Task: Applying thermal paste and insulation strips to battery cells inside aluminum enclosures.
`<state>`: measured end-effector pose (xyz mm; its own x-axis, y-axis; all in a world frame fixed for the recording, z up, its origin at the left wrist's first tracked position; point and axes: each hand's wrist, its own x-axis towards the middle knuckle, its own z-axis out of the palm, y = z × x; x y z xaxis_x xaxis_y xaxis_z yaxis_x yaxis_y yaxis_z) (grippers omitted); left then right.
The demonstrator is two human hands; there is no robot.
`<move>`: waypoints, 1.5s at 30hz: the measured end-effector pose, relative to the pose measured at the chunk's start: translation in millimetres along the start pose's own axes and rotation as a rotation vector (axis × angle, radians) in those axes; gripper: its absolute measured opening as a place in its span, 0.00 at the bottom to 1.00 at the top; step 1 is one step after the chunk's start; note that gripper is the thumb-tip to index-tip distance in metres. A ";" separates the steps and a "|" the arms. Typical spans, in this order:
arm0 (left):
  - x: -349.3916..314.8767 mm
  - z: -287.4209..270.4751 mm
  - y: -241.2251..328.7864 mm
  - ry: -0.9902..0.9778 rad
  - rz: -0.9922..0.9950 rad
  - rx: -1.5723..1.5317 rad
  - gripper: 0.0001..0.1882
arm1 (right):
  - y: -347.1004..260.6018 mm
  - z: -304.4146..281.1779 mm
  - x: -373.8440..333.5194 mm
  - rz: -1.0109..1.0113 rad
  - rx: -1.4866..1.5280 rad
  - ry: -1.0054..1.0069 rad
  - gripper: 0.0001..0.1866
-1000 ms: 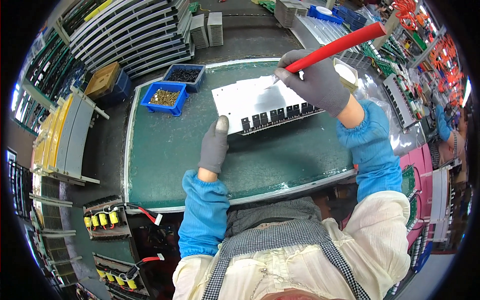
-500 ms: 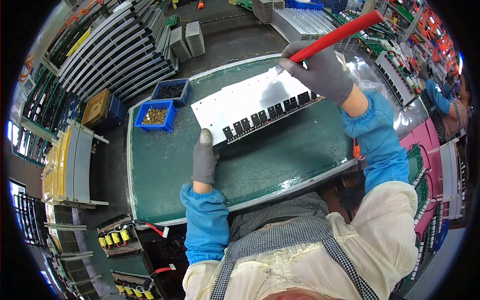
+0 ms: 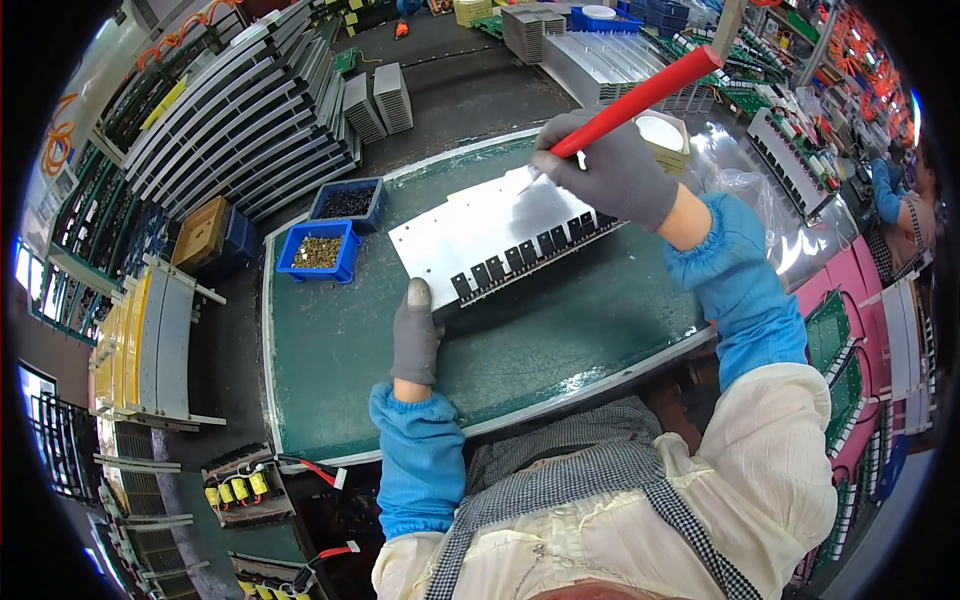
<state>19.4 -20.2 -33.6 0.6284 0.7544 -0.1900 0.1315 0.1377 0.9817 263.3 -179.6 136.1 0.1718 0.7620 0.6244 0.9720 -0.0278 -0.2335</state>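
A flat silver heat sink plate [image 3: 470, 232] is held tilted above the green work mat [image 3: 350, 370]. Black transistors [image 3: 513, 258] line its near edge, with thin pins below them. My left hand [image 3: 415, 332], in a grey glove, grips the plate's near left corner, thumb on top and fingers hidden underneath. Over the plate's far side, my gloved right hand [image 3: 615, 175] is closed round a thick red pen-like tool [image 3: 640, 98]. Its pale, narrow tip points down at the plate's upper surface; whether it touches, I cannot tell.
Left of the plate sit a blue bin [image 3: 320, 252] of small brass-coloured parts and another bin [image 3: 348, 202] of black parts. Stacked metal heat sinks [image 3: 250, 110] stand at the far left. A yellowish box [image 3: 665, 140] lies beyond my right hand. Another person [image 3: 905, 205] sits at far right.
My right hand and the red tool have shifted left and a little down in the picture. The plate appears slightly lower, along with the whole bench. Both grips stay the same.
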 end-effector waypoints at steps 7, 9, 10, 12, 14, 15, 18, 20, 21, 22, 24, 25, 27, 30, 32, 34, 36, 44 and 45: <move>-1.2 -0.1 -1.5 0.026 0.001 -0.015 0.44 | 12.6 -16.8 -9.4 0.065 0.014 0.090 0.11; -1.0 -1.6 -2.2 -0.010 -0.031 -0.001 0.44 | 5.7 -18.1 -8.4 0.052 0.086 0.115 0.10; -1.2 0.1 -1.5 0.007 -0.038 0.002 0.43 | 0.7 -17.8 -7.4 -0.010 0.111 0.161 0.10; -3.1 3.3 0.5 0.026 -0.031 -0.020 0.39 | -12.6 -15.9 -5.0 -0.054 0.162 0.164 0.08; -4.7 4.7 0.5 0.042 -0.035 -0.041 0.36 | -14.1 -15.5 -1.2 -0.061 0.165 0.170 0.08; -3.3 6.0 1.3 0.043 -0.026 -0.041 0.36 | -14.1 -15.3 -0.4 -0.063 0.165 0.176 0.08; 0.4 2.8 -2.2 0.041 -0.011 -0.045 0.38 | -5.6 -15.8 -1.2 -0.016 0.217 0.233 0.10; 1.0 -1.3 -2.3 0.007 0.003 -0.041 0.39 | -3.6 -15.9 -4.8 0.040 0.258 0.210 0.10; 0.5 -0.8 -0.7 0.009 -0.002 -0.045 0.39 | -2.0 -14.7 -6.6 0.052 0.279 0.196 0.10; -0.1 -0.4 0.6 0.011 -0.012 -0.040 0.40 | -1.1 -12.9 -8.1 0.065 0.299 0.183 0.11; -0.8 0.6 2.2 0.009 -0.020 -0.034 0.41 | -2.4 -6.0 -9.7 0.040 0.297 0.184 0.11; -1.3 1.3 2.7 0.016 -0.016 -0.019 0.42 | -4.0 -3.0 -9.1 0.014 0.295 0.188 0.11; -1.5 0.6 2.5 0.022 -0.012 0.000 0.44 | -10.1 1.6 -5.6 0.022 0.313 0.127 0.11; 0.5 -1.1 -2.2 0.004 -0.023 0.003 0.46 | -17.4 5.5 -3.0 0.028 0.293 0.048 0.11; 0.8 -1.8 -3.4 -0.005 -0.019 0.010 0.46 | -14.4 6.4 -4.7 0.030 0.252 0.030 0.11; -2.4 0.8 0.6 -0.005 -0.014 0.004 0.46 | -0.9 6.0 -9.7 0.004 0.169 0.058 0.11; -3.6 0.8 0.9 -0.001 -0.012 0.000 0.45 | 6.1 0.6 -14.6 0.039 0.162 0.069 0.11; -1.3 1.2 0.8 0.010 -0.023 0.003 0.43 | 35.7 -19.9 -28.7 0.188 0.092 0.096 0.10; -1.1 1.9 0.4 0.005 -0.023 0.008 0.43 | 37.9 -20.4 -29.6 0.185 0.080 0.107 0.10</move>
<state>20.2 -22.2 -33.0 0.6216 0.7540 -0.2122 0.1519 0.1498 0.9770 298.3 -216.4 124.0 0.3660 0.6753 0.6403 0.9074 -0.1062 -0.4067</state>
